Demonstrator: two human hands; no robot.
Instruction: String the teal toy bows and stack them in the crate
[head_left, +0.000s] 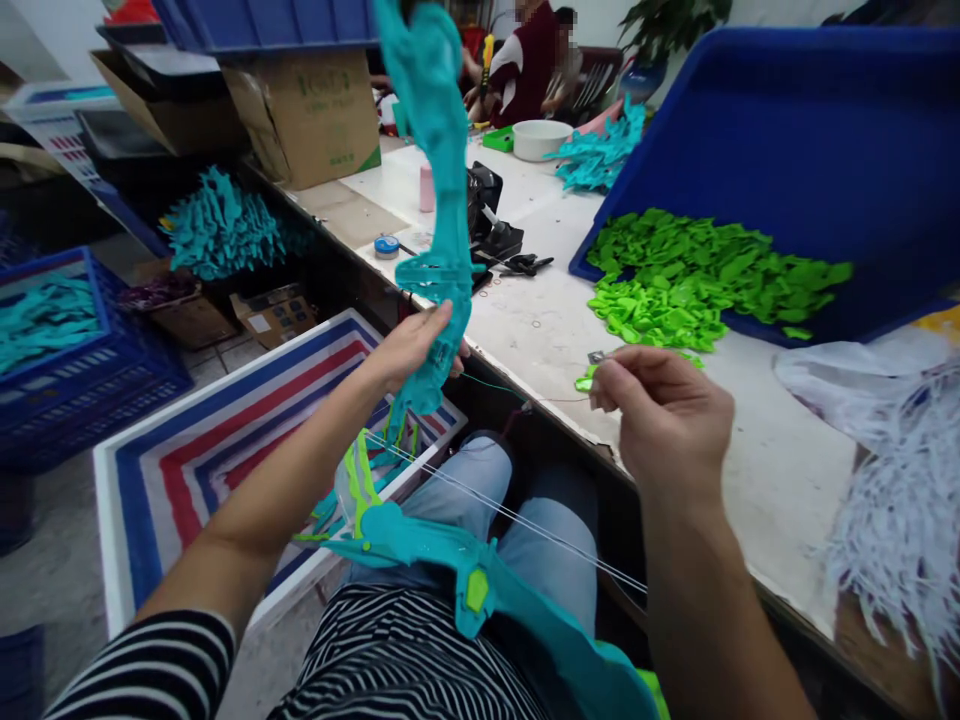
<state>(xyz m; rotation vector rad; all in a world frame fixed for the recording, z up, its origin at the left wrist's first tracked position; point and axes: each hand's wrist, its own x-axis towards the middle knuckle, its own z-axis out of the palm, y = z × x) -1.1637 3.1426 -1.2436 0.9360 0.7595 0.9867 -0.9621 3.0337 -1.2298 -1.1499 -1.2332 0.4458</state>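
Observation:
My left hand (417,345) is wrapped round the lower part of a teal plastic toy bow limb (448,190), which stands nearly upright over the table edge. My right hand (667,425) pinches a small greyish square piece (596,357) between thumb and fingertips. Close to those fingertips is a bright green bit (584,383), and I cannot tell whether it is held too. Thin wires (555,401) stretch between the two hands. Across my lap lies a teal toy bow (420,540) with green trim and white strings (510,513).
A tilted blue bin (810,130) spills green plastic pieces (675,270) onto the white table (540,330). White strings (900,500) hang over its right edge. A striped-lined box (180,430) stands at my left. Cardboard boxes (315,120) and other people (529,60) are farther back.

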